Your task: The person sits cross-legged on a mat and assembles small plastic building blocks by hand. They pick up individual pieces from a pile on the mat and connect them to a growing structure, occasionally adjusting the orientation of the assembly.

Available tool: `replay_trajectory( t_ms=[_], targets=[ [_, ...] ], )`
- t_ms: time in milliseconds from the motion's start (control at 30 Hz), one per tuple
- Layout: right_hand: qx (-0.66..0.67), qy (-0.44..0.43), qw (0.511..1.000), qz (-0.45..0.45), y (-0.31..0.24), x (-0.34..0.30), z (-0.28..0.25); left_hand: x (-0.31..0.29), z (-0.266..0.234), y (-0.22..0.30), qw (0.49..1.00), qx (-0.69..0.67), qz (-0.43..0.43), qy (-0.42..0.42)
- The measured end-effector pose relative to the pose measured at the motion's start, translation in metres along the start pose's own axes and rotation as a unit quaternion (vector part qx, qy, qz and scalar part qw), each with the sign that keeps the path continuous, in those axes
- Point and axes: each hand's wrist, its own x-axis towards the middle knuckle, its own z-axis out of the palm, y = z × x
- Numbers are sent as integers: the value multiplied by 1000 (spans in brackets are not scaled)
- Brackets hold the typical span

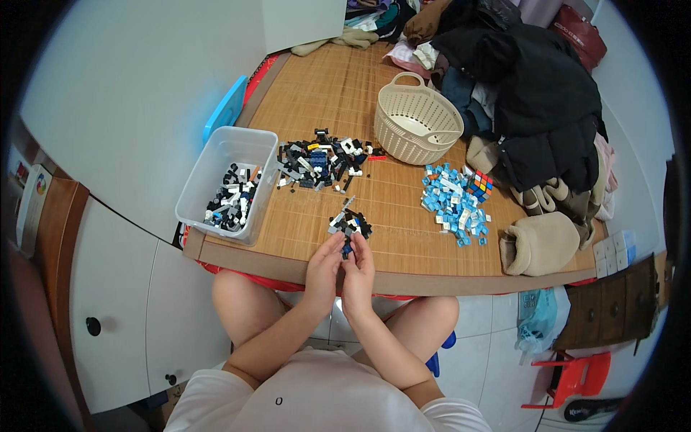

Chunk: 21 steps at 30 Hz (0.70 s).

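Note:
My left hand point(324, 268) and my right hand point(358, 277) meet at the front edge of the mat-covered surface. Between their fingertips they hold a small dark blue and black piece of toy building bricks point(347, 250); its exact shape is partly hidden by the fingers. Just beyond the fingertips lies a small heap of black, grey and white building bricks point(354, 222). Farther back spreads a larger pile of loose bricks point(320, 162), mostly black, white and grey with some dark blue. On the left, a clear plastic box point(194, 194) contains more bricks.
Right of the hands lie many light blue and white small pieces point(453, 201) beside a puzzle cube point(480, 185). A beige basket point(410, 133) stands behind them. A black jacket point(547, 108) and other clothes cover the right side. A blue lid point(226, 108) leans behind the box.

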Motion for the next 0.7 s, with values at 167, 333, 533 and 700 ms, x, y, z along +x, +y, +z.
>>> replay_trajectory(
  t_ms=[167, 333, 533, 700],
  targets=[
    [30, 7, 999, -9, 1, -3, 2, -5, 2, 1, 1000, 13, 17, 2],
    [58, 13, 998, -34, -3, -7, 5, -11, 9, 7, 1000, 2, 27, 5],
    [62, -5, 997, -39, -11, -12, 10, -13, 6, 8, 998, 3, 55, 1],
    [73, -48, 994, -62, -24, -18, 27, -20, 7, 29, 995, 19, 95, 14]
  ],
)
